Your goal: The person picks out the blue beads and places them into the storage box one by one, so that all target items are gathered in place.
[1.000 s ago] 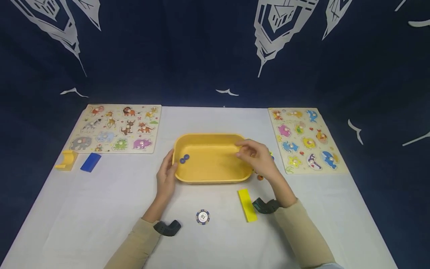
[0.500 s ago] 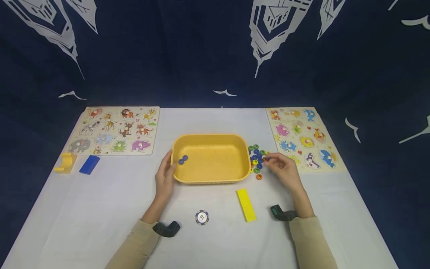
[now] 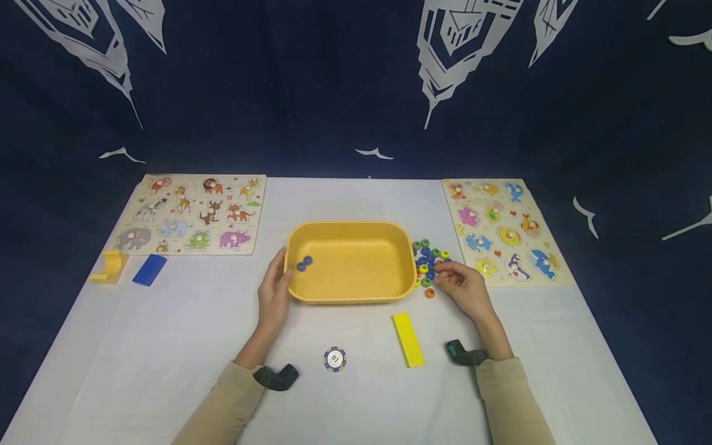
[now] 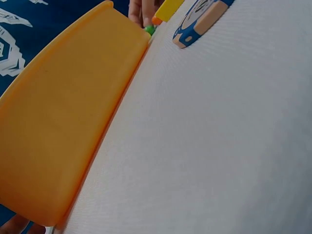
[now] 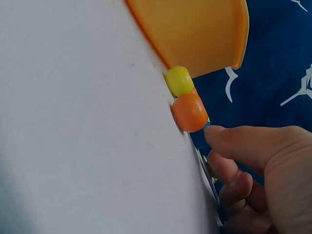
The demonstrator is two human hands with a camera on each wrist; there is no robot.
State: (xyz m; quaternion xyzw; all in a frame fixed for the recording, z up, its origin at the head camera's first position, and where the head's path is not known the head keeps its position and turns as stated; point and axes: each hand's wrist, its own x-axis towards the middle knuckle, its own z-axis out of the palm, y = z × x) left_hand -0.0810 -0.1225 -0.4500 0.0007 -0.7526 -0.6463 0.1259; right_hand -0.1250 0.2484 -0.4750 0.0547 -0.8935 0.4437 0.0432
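Note:
A yellow tray (image 3: 356,293) lies mid-table, with two blue beads (image 3: 304,263) inside near its left end. My left hand (image 3: 274,296) holds that end, thumb at the near corner and fingers along the side. Several loose beads (image 3: 425,252) in blue, green, yellow and orange cluster against the tray's right end. My right hand (image 3: 466,287) is at their right edge, fingers bent and fingertips down among them. In the right wrist view, the thumb reaches a blue bead behind an orange bead (image 5: 189,112); I cannot tell whether it is pinched.
A yellow block (image 3: 408,340) and a poker chip (image 3: 335,359) lie in front of the tray. Animal puzzle boards stand at back left (image 3: 189,213) and back right (image 3: 503,235). Beside the left board are a blue block (image 3: 149,270) and a yellow curved block (image 3: 110,267).
My right hand has left the space over the tray's right end and moved right to the beads, then slightly nearer the tray. My left hand stays on the tray.

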